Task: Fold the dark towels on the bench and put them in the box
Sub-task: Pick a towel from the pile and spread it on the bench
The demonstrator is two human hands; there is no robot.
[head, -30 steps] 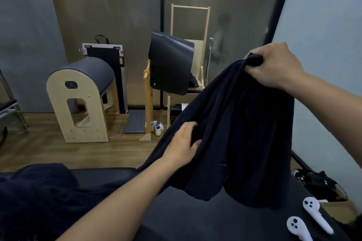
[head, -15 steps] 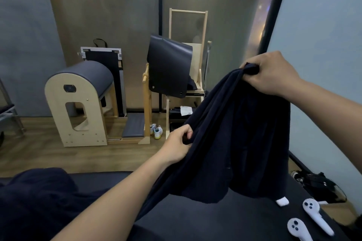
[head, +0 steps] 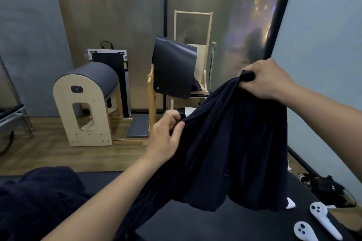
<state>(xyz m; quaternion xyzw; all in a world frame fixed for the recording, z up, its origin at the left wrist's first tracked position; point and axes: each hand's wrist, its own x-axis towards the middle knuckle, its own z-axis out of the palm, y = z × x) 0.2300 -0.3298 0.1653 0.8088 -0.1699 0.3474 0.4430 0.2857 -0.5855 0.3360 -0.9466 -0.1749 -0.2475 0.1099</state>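
No legible text, brand or number. Dark badge [head: 76, 89] on wooden barrel [head: 64, 115]: too blurred to read.

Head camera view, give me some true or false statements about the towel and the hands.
1. The right hand grips a bunched corner of the dark towel. True.
2. The dark towel lies folded on the bench. False: it hangs unfolded from both hands.
3. The left hand holds the towel's edge. True.
4. Two white controllers lie at the bench's left end. False: they lie at its right.
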